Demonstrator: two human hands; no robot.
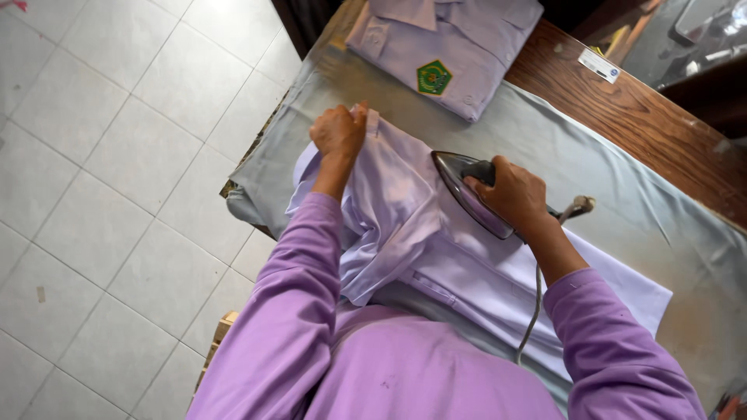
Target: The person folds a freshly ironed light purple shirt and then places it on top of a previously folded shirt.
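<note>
Grey cloth (622,202) covers most of the wooden table (646,124), serving as the ironing surface above a tiled floor (117,194). On it, spread and still rumpled, lies a pale lilac shirt (405,233), its near part running under the person's arms toward the table's edge. At the far end sits a second lilac shirt (451,47), already folded flat with a green badge (433,77) showing, which suggests one garment is finished and set aside. The spread shirt looks only partly pressed: creases bunch beside the iron, while the panel toward the right lies smoother. The iron (471,194) rests on the fabric, its cord (533,311) trailing back toward the person. The right hand (510,194) is closed around the iron's handle. The left hand (338,132) pinches the shirt's far edge, pulling it taut.
</note>
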